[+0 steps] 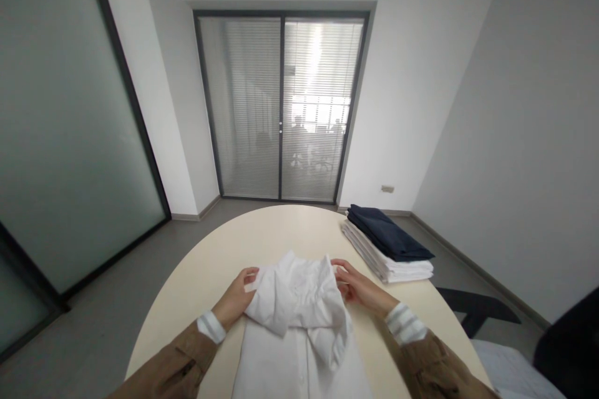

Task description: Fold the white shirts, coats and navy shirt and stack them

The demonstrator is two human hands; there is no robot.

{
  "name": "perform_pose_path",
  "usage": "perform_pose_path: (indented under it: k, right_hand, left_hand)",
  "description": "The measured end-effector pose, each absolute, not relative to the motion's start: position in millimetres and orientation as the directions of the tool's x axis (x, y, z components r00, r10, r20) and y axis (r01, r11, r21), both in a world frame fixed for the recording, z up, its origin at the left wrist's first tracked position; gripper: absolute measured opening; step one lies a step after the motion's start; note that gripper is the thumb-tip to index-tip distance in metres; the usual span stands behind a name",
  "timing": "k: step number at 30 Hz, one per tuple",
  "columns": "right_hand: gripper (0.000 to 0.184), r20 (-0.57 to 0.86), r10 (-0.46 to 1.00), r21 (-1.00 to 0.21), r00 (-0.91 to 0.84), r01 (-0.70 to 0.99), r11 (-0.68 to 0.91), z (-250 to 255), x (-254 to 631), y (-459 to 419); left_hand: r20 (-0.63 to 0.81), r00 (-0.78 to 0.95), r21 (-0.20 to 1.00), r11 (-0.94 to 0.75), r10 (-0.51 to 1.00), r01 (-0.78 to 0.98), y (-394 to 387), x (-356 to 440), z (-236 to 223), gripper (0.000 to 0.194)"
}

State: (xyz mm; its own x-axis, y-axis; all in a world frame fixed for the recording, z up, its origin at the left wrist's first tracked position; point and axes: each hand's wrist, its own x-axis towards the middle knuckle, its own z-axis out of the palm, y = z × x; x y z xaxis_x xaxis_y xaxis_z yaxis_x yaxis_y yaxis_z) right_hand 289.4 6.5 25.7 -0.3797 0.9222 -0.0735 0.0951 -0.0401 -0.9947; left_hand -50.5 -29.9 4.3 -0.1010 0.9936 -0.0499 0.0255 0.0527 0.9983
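A white button-front shirt [276,361] lies on the round table in front of me, its placket running toward me. The upper part of the shirt is bunched and folded over into a crumpled mass, with one loose flap drooping on the right. My left hand [241,290] grips the left edge of this bunched cloth, thumb and fingers closed on it. At the opposite edge my right hand [353,283] has its fingers curled around the fabric; some fingertips are hidden by the cloth.
At the right of the pale round table [196,287] sits a stack of folded clothes: a dark navy piece [388,234] over beige and white ones [407,271]. A black chair armrest [482,305] is close to the table's right edge. Glass doors with blinds [248,112] stand beyond.
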Motion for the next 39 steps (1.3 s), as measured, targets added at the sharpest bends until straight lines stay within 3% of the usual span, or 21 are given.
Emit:
perform_pose_path:
  k: [3,8,14,18,21,26,29,33,36,39]
  right_hand:
    - [0.065,-0.067,0.923,-0.997,-0.378,0.061,-0.048,13,270,11]
    - [0.077,0.094,0.925,-0.993,-0.368,0.037,0.116,8,255,18]
    - [0.080,0.292,0.918,-0.949,-0.268,0.036,0.312,21,254,37]
    - [0.070,0.281,0.921,-0.944,-0.269,0.096,0.316,25,256,41]
    - [0.061,0.243,0.900,-0.942,-0.363,0.131,0.308,28,259,34]
    - [0.056,0.228,0.844,-0.915,-0.486,0.189,0.356,31,272,25]
    - [0.063,0.133,0.834,-0.925,-0.536,0.236,0.299,25,283,28]
    - [0.062,0.105,0.908,-0.902,-0.406,0.346,0.259,11,287,39]
    - [0.056,0.190,0.948,-0.912,-0.255,0.311,0.267,5,280,47]
    - [0.054,0.124,0.977,-0.962,-0.174,0.220,0.161,8,274,48]
  left_hand:
    - [-0.108,-0.117,0.994,0.109,0.987,-0.004,-30,-50,1,0.083]
    - [-0.159,-0.030,0.986,0.157,0.987,-0.059,-19,-50,6,0.072]
    - [-0.064,-0.184,0.997,0.055,0.981,-0.051,18,-28,9,0.074]
    - [0.035,-0.227,0.999,-0.037,0.973,-0.006,29,-21,5,0.082]
    - [0.069,-0.064,0.994,-0.063,0.996,0.094,21,-34,2,0.099]
    - [0.087,0.357,0.962,-0.171,0.930,0.211,0,-64,3,0.131]
    - [0.072,0.367,0.982,-0.130,0.928,0.138,-2,-66,1,0.127]
    - [-0.036,0.082,0.994,0.044,0.996,-0.098,10,-50,-6,0.102]
    - [-0.091,-0.088,0.985,0.077,0.992,-0.157,20,-42,-9,0.078]
    - [-0.130,-0.095,0.974,0.109,0.987,-0.199,20,-42,-7,0.069]
